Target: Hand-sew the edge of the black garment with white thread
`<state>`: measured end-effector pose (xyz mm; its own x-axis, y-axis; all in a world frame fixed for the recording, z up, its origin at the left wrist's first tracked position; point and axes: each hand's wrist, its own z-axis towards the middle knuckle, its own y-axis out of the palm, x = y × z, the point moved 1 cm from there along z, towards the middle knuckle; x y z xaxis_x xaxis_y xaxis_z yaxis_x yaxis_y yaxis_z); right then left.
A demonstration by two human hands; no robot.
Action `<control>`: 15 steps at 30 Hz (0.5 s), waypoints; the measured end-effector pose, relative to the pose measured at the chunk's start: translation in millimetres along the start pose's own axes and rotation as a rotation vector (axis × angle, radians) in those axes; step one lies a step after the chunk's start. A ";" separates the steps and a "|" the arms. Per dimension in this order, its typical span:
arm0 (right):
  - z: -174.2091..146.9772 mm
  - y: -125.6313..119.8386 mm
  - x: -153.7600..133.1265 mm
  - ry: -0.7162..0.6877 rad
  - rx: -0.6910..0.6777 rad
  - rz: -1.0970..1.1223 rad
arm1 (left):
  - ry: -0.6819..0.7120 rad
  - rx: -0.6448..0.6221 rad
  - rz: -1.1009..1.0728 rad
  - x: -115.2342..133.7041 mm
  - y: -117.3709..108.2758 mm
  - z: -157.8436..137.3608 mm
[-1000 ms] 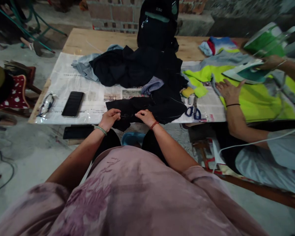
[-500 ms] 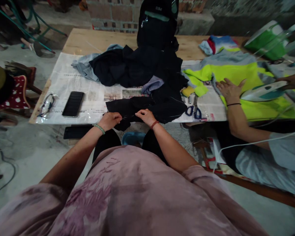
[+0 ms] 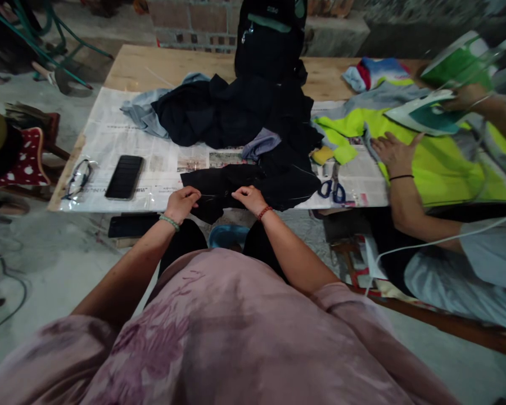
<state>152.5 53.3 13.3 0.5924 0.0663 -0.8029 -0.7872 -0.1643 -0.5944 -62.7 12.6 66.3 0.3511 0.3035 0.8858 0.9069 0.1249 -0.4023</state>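
My left hand (image 3: 181, 203), with a green bead bracelet, is closed in a pinch at the table's front edge. A fine pale thread (image 3: 211, 196) runs from its fingertips toward my right hand (image 3: 251, 201), which wears a red bead bracelet. That hand is pinched too, its fingertips at the other end of the thread. Behind and between both hands lies a black garment (image 3: 278, 183), part of it drooping over the edge. Whether a needle is in either pinch is too small to make out.
Blue-handled scissors (image 3: 332, 188), a phone (image 3: 124, 178) and glasses (image 3: 78, 179) lie on the newspaper-covered table (image 3: 96, 143). A black backpack (image 3: 270, 48) stands behind dark clothes (image 3: 227, 112). At right, a co-worker's hand (image 3: 398, 154) presses a yellow garment (image 3: 438, 169); the other holds an iron (image 3: 430, 115).
My left hand has shifted slightly left and up, widening the gap between my hands. My right hand is nearly still. The co-worker's iron has moved left and away from the front edge.
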 end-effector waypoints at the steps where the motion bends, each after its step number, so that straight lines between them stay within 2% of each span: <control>1: -0.1 0.0 0.0 -0.001 -0.001 0.000 | -0.005 0.028 -0.013 0.1 -0.6 0.3; 5: -0.2 0.3 1.1 -0.003 0.006 -0.006 | 0.011 0.120 -0.132 -1.4 -3.7 2.3; 8: 0.2 0.7 2.7 -0.014 0.004 -0.006 | 0.001 0.098 -0.185 -2.3 -6.2 2.7; 12: 1.2 1.7 4.6 -0.038 -0.012 0.001 | 0.053 0.063 -0.028 0.8 -9.0 2.5; 15: 1.5 2.0 5.5 -0.030 -0.003 0.006 | 0.257 0.047 0.179 6.7 -7.3 5.0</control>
<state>154.0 54.8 7.6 0.5820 0.0947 -0.8077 -0.7903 -0.1681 -0.5892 -68.1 18.4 74.0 0.5574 0.0767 0.8267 0.8154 0.1368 -0.5625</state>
